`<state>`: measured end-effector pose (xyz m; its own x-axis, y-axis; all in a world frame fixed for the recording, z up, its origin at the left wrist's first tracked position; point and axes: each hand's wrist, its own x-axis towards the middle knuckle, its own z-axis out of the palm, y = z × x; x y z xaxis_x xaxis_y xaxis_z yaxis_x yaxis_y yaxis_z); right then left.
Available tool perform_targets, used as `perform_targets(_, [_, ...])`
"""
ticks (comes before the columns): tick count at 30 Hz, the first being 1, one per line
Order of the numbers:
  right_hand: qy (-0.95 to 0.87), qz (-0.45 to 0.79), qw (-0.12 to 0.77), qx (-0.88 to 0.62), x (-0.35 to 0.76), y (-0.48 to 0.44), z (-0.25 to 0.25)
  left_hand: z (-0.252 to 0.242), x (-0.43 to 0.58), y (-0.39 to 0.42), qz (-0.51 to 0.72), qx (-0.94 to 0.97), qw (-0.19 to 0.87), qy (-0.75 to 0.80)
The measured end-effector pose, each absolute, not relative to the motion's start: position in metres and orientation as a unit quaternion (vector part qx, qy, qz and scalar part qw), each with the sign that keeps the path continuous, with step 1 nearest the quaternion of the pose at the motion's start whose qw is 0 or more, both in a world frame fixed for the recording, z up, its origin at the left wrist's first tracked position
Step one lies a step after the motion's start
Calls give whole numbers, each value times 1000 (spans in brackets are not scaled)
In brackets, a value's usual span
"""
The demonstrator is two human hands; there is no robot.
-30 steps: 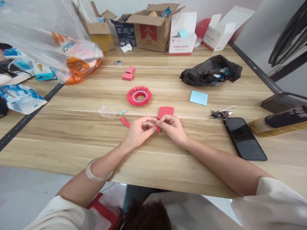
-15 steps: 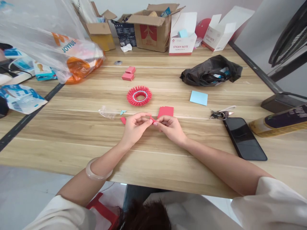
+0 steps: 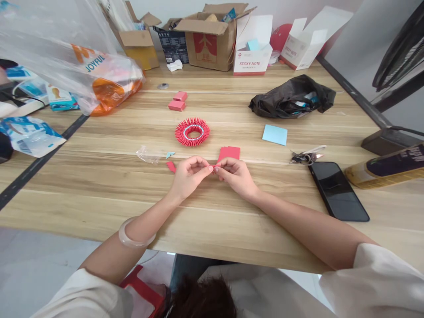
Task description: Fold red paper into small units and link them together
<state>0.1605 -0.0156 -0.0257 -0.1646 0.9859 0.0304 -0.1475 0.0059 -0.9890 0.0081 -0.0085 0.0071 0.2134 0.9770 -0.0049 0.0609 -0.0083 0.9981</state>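
Note:
My left hand [image 3: 189, 176] and my right hand [image 3: 233, 174] meet fingertip to fingertip low over the wooden table [image 3: 99, 185], both pinching a small folded piece of red paper [image 3: 212, 167] that is mostly hidden by the fingers. A small stack of red paper sheets [image 3: 229, 153] lies just behind my right hand. A loose red folded piece [image 3: 171, 166] rests left of my left hand. Farther back sits a ring of red folded paper pieces [image 3: 192, 131].
A black phone [image 3: 338, 190], keys [image 3: 304, 156] and a blue sticky note pad [image 3: 274, 134] lie to the right. A black bag [image 3: 291, 97], cardboard boxes [image 3: 208, 37], sticky note boxes [image 3: 250, 59], red pads [image 3: 177, 101] and a clear plastic bag [image 3: 73, 62] stand behind.
Both hands have shifted slightly away from me while working the red piece; it showed below the fingers a second ago and is now nearly hidden between the fingertips.

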Motion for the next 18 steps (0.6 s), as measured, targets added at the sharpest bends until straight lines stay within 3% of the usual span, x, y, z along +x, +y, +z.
perform_targets(13, [-536,549,481,-425,160,-17,-27,0,7,-9,421,595,485,483])
perform_targets(18, [-595,535,433,-414,162,-16,-30,0,5,-10,406,624,461,484])
